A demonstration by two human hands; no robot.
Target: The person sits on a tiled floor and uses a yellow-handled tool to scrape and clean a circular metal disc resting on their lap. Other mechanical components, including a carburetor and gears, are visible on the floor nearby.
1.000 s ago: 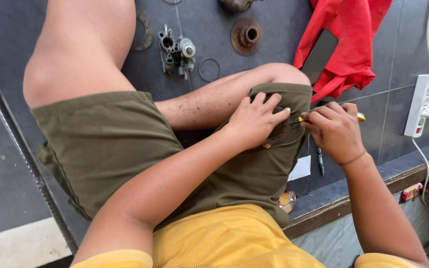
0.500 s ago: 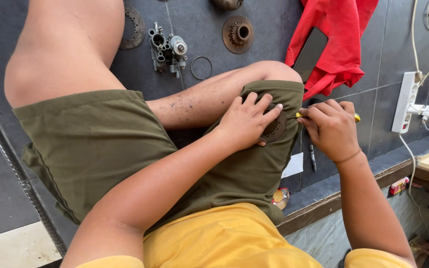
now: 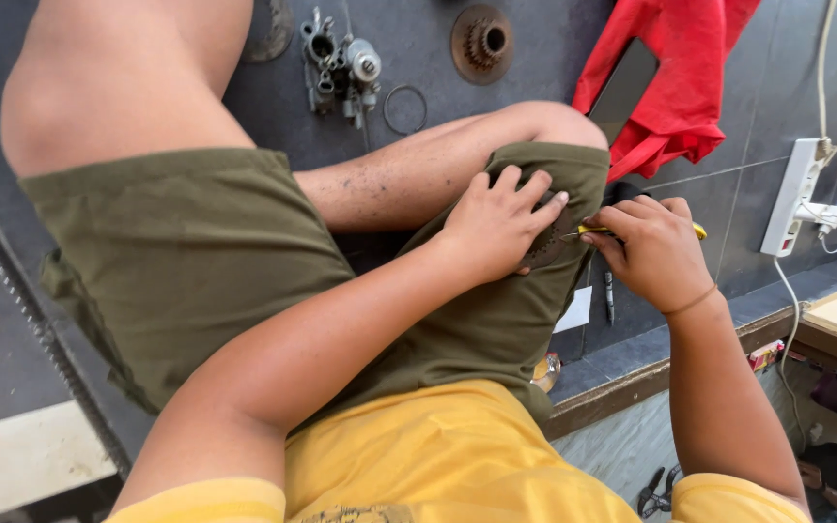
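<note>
Head view: a seated person in olive shorts (image 3: 196, 261) and a yellow shirt (image 3: 438, 455), looking down on their own lap and a dark tiled floor (image 3: 719, 203)
Left hand (image 3: 496, 228): centre of the frame, resting on the right thigh, fingers spread and curved over a dark toothed disc (image 3: 542, 247), pressing it against the shorts
Toothed disc: mostly hidden under the left hand, only its lower right edge shows, just left of the tool tip
Right hand (image 3: 653, 250): right of centre, fingers pressed together and curled round a yellow-handled tool (image 3: 697, 230), whose handle end pokes out at the upper right of the fist
Tool tip: thin metal shaft (image 3: 573, 232) points left and meets the disc's edge beside the left fingertips
Upper middle of frame: small metal engine part (image 3: 346, 68), a thin ring (image 3: 405, 108) and a rusty sprocket (image 3: 481, 41) lie on the floor
Upper right: red cloth (image 3: 690, 87) with a dark flat phone-like slab (image 3: 624, 89) on it
Right edge: white power strip (image 3: 794, 199) with cables
Below right hand: a dark pen-like tool (image 3: 609, 295) and a white paper scrap (image 3: 573, 312) on the floor
</note>
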